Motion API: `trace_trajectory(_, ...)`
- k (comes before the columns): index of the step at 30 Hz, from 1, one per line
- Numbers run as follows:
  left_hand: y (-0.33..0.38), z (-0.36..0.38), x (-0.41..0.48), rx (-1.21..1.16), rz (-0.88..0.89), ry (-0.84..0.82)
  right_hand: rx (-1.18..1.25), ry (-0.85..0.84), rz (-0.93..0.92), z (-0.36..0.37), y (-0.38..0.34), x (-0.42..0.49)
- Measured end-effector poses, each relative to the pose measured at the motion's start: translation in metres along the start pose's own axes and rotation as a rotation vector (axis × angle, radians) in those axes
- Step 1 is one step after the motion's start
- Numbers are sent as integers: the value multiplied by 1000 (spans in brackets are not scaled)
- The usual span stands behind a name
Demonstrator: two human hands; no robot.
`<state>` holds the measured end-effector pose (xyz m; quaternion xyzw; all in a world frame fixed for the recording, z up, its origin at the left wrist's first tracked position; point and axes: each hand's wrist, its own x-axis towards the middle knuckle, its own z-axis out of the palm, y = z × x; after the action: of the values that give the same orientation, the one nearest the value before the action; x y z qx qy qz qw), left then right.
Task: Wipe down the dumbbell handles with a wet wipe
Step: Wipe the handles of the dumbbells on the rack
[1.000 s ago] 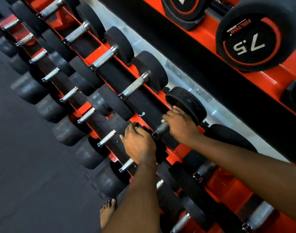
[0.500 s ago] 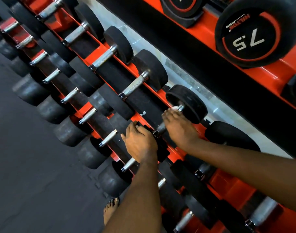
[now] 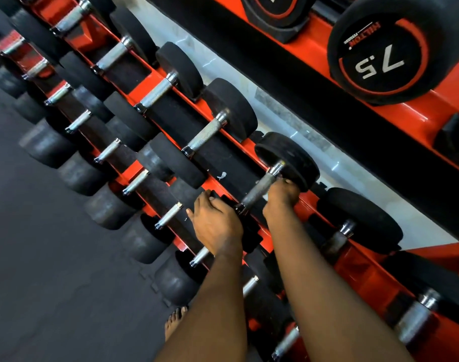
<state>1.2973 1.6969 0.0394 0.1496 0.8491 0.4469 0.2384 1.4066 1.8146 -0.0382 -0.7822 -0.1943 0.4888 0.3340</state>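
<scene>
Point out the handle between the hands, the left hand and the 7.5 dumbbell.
dumbbell handle [image 3: 257,192]: head view, bare knurled middle.
left hand [image 3: 218,223]: head view, back of the hand, which grips the near dumbbell head [image 3: 250,237].
7.5 dumbbell [image 3: 385,56]: head view, printed end face.

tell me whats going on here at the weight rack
A person is working on dumbbells stored on an orange rack. The left hand grips the near head of one dumbbell, apparently steadying it. The right hand is curled round the far end of its knurled handle, close to the far head. No wipe is visible; it may be hidden inside that hand.
</scene>
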Motion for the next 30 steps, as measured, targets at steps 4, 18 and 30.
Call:
trace_trajectory(4, 2, 0, 0, -3, 21, 9, 32, 49, -119, 2, -3, -73)
trace_trajectory(18, 0, 0, 1, -7, 14, -1, 59, -120, -31, 3, -25, -76)
trace_trajectory(30, 1, -1, 0, -9, 7, 6, -536, -301, -105, -5, 3, -92)
